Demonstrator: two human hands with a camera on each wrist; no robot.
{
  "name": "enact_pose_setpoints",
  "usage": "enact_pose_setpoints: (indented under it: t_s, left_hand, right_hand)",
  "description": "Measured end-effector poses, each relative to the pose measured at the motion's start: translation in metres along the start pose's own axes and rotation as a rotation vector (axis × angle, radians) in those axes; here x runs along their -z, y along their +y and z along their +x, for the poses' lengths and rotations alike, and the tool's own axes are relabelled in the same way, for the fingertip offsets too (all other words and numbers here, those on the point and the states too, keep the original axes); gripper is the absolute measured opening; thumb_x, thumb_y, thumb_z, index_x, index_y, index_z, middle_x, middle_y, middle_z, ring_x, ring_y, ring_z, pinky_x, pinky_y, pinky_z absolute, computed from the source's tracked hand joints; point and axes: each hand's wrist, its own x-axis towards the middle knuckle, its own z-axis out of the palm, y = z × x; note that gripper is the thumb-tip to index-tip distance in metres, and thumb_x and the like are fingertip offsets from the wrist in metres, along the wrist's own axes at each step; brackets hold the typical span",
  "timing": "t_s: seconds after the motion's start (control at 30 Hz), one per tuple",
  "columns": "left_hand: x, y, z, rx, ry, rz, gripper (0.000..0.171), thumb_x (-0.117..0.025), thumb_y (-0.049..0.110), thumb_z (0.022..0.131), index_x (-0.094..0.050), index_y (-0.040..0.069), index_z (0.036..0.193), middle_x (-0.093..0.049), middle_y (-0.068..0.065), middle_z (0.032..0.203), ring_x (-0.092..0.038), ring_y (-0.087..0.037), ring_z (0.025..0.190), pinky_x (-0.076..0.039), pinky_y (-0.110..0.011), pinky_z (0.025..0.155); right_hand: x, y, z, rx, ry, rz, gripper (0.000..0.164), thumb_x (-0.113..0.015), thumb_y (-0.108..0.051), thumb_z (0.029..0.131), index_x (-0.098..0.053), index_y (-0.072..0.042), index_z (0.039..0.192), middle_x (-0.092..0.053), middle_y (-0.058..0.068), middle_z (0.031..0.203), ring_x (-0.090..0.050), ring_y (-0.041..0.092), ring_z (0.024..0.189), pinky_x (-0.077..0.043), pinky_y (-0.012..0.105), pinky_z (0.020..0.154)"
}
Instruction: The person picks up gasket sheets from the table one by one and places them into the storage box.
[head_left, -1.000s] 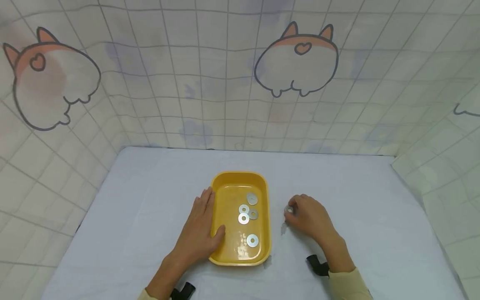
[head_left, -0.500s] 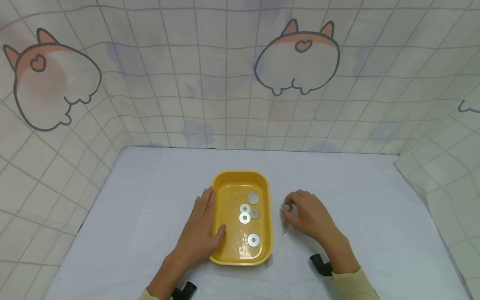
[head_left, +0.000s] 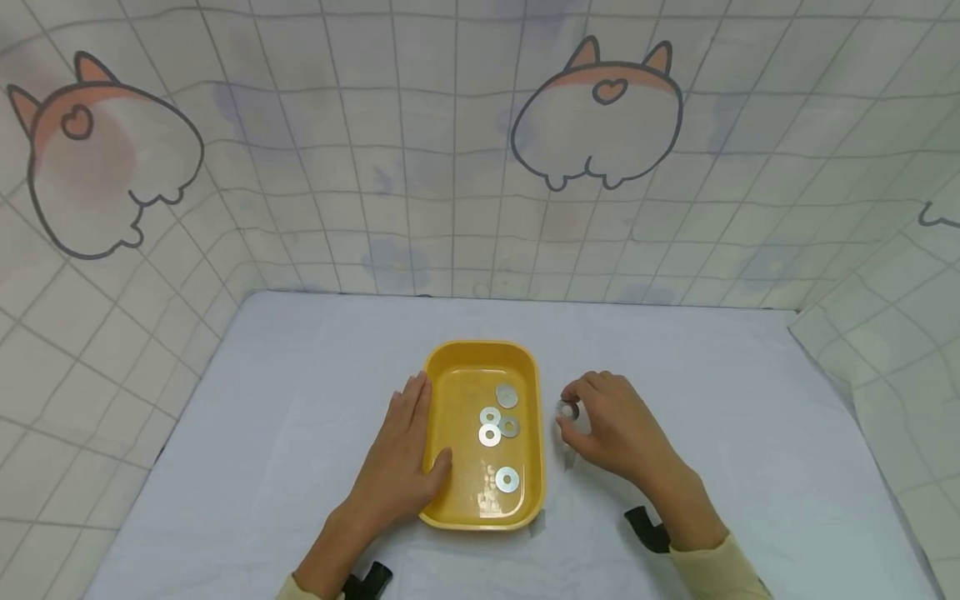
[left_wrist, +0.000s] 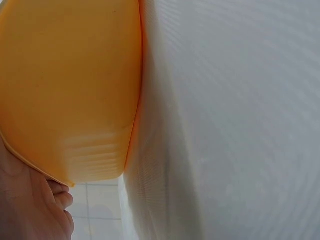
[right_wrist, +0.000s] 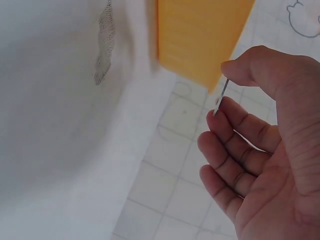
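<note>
A yellow tray (head_left: 528, 500) stands on the white cloth in the head view, with several flat metal washers (head_left: 490, 435) lying in it, some overlapping. My left hand (head_left: 395, 458) rests along its left rim, fingers straight and thumb over the edge. The left wrist view has the tray's outer wall (left_wrist: 75, 90) beside that hand. To the right of the tray, my right hand (head_left: 617, 425) pinches a washer (head_left: 567, 410) between thumb and fingertips. The right wrist view shows this washer (right_wrist: 221, 97) edge-on, the other fingers loosely bent below it.
Grey patches, one by the tray's lower right corner (head_left: 537, 523) and another below the right hand (head_left: 569, 459), mark the white cloth (head_left: 322, 358). A grid-patterned curtain (head_left: 337, 167) with cartoon animals surrounds the table. Black mounts (head_left: 647, 531) sit at the wrists.
My right hand has moved slightly left and away from me, carrying the washer closer to the tray. The left hand and the washers in the tray look unchanged.
</note>
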Motion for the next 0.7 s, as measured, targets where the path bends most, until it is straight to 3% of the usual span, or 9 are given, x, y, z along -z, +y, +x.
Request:
enact_pose_setpoints:
  t_s: [0.17, 0.37, 0.7]
  left_hand:
    - [0.0, 0.0, 0.001, -0.008, 0.018, -0.002, 0.094, -0.063, 0.032, 0.098, -0.01, 0.001, 0.169, -0.01, -0.014, 0.18, -0.009, -0.026, 0.169, 0.015, -0.018, 0.132]
    - [0.0, 0.001, 0.0, -0.02, 0.035, -0.007, 0.094, -0.064, 0.031, 0.097, -0.013, 0.0, 0.169, -0.012, -0.014, 0.18, -0.012, -0.029, 0.168, 0.006, -0.028, 0.138]
    - [0.0, -0.001, 0.001, -0.005, 0.0, 0.006, 0.094, -0.061, 0.033, 0.099, -0.008, 0.002, 0.17, -0.006, -0.01, 0.181, -0.008, -0.025, 0.169, 0.016, -0.018, 0.131]
  right_hand:
    - [0.006, -0.003, 0.004, 0.018, -0.013, -0.023, 0.024, -0.081, -0.023, 0.085, -0.073, -0.009, 0.102, -0.069, -0.001, 0.092, -0.059, 0.018, 0.087, -0.059, 0.042, 0.096]
    - [0.01, -0.009, 0.008, 0.035, -0.023, -0.024, 0.024, -0.082, -0.024, 0.085, -0.073, -0.01, 0.103, -0.069, -0.002, 0.094, -0.059, 0.018, 0.09, -0.058, 0.042, 0.098]
    - [0.015, -0.024, 0.018, 0.087, -0.039, -0.006, 0.024, -0.081, -0.028, 0.087, -0.073, -0.012, 0.102, -0.069, -0.003, 0.095, -0.06, 0.017, 0.09, -0.057, 0.038, 0.094]
